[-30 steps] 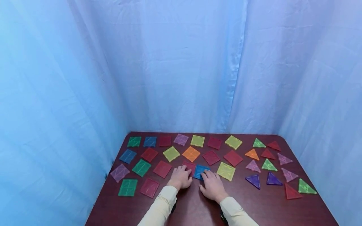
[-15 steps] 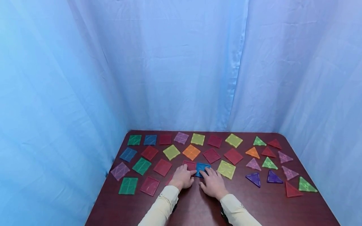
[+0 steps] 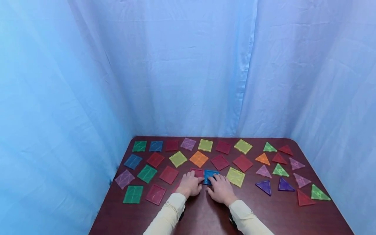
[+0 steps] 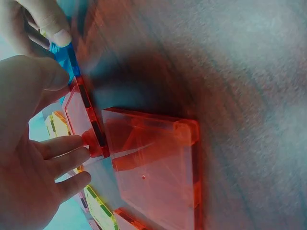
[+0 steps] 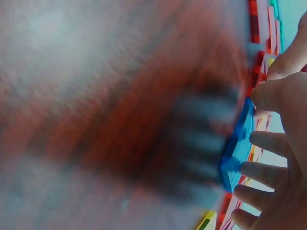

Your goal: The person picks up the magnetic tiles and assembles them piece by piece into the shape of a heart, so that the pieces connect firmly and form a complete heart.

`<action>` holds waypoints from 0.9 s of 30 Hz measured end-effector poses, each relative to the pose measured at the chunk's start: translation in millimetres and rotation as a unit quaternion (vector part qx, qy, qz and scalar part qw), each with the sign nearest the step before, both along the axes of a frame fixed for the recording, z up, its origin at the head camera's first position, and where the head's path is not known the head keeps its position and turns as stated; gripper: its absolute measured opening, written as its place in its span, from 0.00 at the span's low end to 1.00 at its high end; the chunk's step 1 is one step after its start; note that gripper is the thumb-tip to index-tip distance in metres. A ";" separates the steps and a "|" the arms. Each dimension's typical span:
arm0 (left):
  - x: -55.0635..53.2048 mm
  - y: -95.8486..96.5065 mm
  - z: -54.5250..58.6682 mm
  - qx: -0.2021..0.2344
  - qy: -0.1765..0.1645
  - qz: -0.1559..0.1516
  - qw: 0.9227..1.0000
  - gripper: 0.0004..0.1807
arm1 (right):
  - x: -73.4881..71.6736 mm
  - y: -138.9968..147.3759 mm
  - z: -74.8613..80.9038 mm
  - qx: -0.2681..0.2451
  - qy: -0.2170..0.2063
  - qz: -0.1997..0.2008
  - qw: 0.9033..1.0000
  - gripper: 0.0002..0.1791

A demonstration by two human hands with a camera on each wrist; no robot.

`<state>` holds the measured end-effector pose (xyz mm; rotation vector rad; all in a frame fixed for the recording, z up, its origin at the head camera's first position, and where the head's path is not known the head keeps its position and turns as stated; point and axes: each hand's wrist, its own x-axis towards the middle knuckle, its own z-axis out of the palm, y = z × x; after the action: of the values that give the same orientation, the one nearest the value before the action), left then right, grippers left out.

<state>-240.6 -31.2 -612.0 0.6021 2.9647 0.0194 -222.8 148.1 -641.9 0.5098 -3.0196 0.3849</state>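
Note:
My left hand [image 3: 190,184] rests over a translucent red square magnetic tile [image 3: 197,171], its index finger near the tile's right edge. Beside that lies a blue square magnetic tile [image 3: 211,175], whose left edge meets the red one. My right hand [image 3: 222,190] touches the blue tile with outstretched fingers. Both tiles lie flat. In the left wrist view, the left thumb is by the joint between the blue tile [image 4: 64,57] and the red tile [image 4: 85,115]. The right wrist view shows fingers [image 5: 264,173] spread along the blue tile [image 5: 235,148].
Rows of square tiles in several colours fill the table's back and left. A loose red square tile [image 4: 153,163] lies by my left wrist. A yellow square tile [image 3: 235,177] is right of the blue one. Triangular tiles [image 3: 280,170] lie scattered at the right.
My left hand has shifted slightly right, its index finger moving to the joint. The blue tile now sits straighter, slightly farther right. A red tile behind my left wrist has come partly into view.

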 end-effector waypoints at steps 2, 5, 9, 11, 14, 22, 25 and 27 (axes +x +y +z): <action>-3.0 -1.4 2.2 0.000 0.015 0.001 1.000 0.21 | -5.1 2.7 3.2 -0.008 0.004 -0.007 1.000 0.30; -9.7 -2.7 6.9 0.007 0.030 0.009 0.999 0.20 | -14.8 9.1 9.4 -0.005 0.000 -0.032 0.999 0.33; -23.0 -0.3 11.4 0.017 0.031 0.016 0.999 0.22 | -28.0 17.2 16.1 0.003 -0.024 -0.060 0.998 0.34; -29.5 2.0 11.9 0.020 0.027 0.015 0.999 0.24 | -33.5 19.3 15.8 0.003 -0.036 -0.069 0.997 0.36; -36.3 5.3 11.5 0.019 0.014 0.013 1.000 0.27 | -39.3 18.9 10.9 0.010 -0.055 -0.077 0.995 0.39; -37.6 9.5 4.8 0.013 -0.033 0.037 0.999 0.29 | -39.9 12.7 0.4 0.030 -0.074 -0.087 0.993 0.41; -38.9 10.5 3.9 0.010 -0.028 0.043 0.999 0.29 | -42.7 12.3 4.6 0.022 -0.074 -0.092 0.993 0.40; -40.6 11.1 4.3 0.004 -0.025 0.045 0.999 0.29 | -44.8 13.1 7.8 0.014 -0.078 -0.093 0.993 0.40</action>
<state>-281.2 -20.0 -607.8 0.4611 2.9426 0.0539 -267.5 161.2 -634.1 0.2064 -3.1920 0.3869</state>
